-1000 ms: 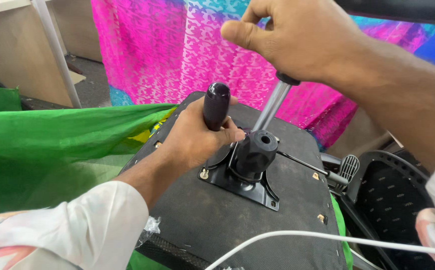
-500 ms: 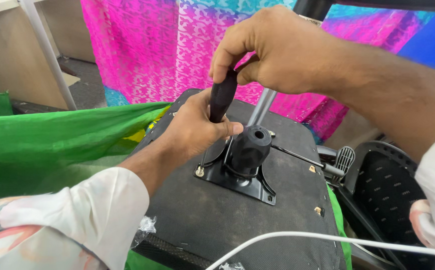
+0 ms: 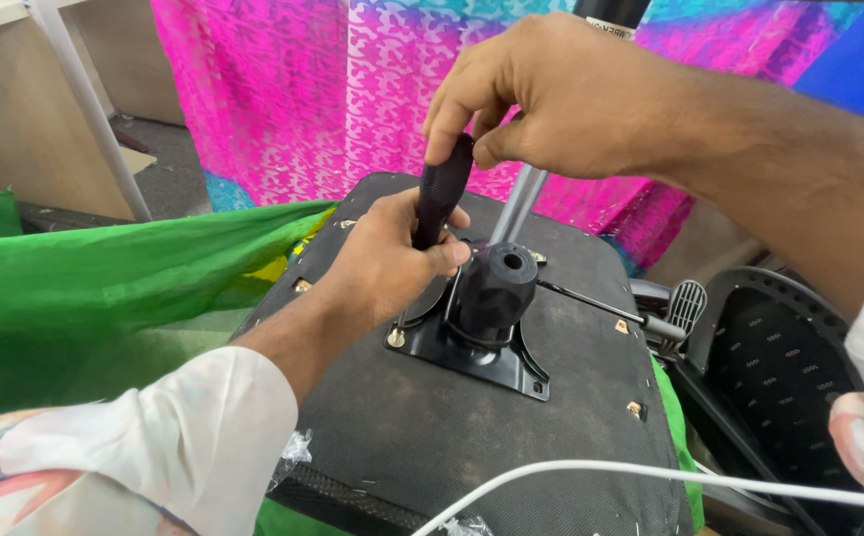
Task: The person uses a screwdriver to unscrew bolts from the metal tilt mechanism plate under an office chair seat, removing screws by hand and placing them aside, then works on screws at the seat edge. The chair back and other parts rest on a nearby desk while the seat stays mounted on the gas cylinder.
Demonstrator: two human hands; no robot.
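An upturned chair seat (image 3: 422,437), covered in black fabric, lies in front of me with a black metal mounting plate (image 3: 482,362) and its round hub (image 3: 497,288) bolted on. My left hand (image 3: 387,260) grips the lower part of a black screwdriver handle (image 3: 442,194) standing upright at the plate's left side. My right hand (image 3: 541,94) pinches the top of that handle from above. A thin lever rod (image 3: 601,308) sticks out from the hub to the right. The screwdriver's tip is hidden behind my left hand.
Green cloth (image 3: 84,298) lies at the left, partly under the seat. A pink patterned cloth (image 3: 333,89) hangs behind. A grey metal tube (image 3: 516,203) rises behind the hub. A white cable (image 3: 650,476) crosses the front. A black perforated plastic chair part (image 3: 770,347) sits at the right.
My right hand came down from the grey tube onto the top of the screwdriver handle. My left hand has stayed on the handle's lower part.
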